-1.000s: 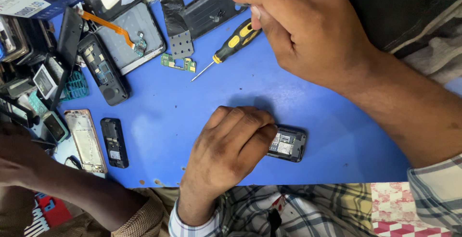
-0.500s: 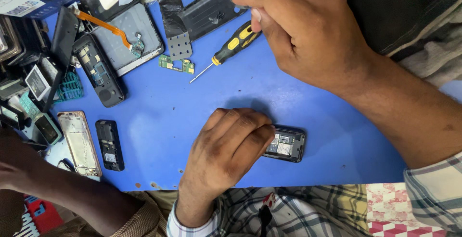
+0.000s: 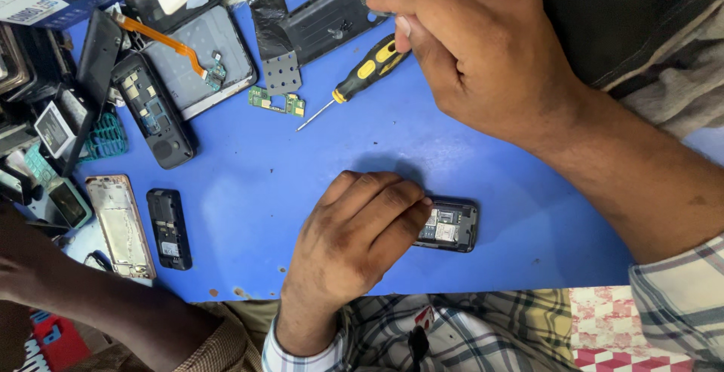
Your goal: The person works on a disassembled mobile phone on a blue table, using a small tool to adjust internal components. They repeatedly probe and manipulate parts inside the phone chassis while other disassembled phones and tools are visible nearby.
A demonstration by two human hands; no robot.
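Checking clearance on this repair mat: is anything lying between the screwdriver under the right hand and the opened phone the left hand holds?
Nothing visible does. The right hand grips the screwdriver at the top; the left hand covers one end of the opened phone below. Between them is bare blue mat. The small green circuit board lies off to the side.

This is a small phone repair workshop. A blue counter (image 3: 249,191) is strewn with dismantled handsets: an opened small black phone (image 3: 448,225) with its insides bare, a black phone chassis (image 3: 153,112), a large back cover (image 3: 205,55) trailing an orange ribbon cable (image 3: 158,36), and a loose green circuit board (image 3: 277,102). A yellow-and-black screwdriver (image 3: 362,74) lies among them, and stripped frames and screens (image 3: 53,127) pile up along the left edge.
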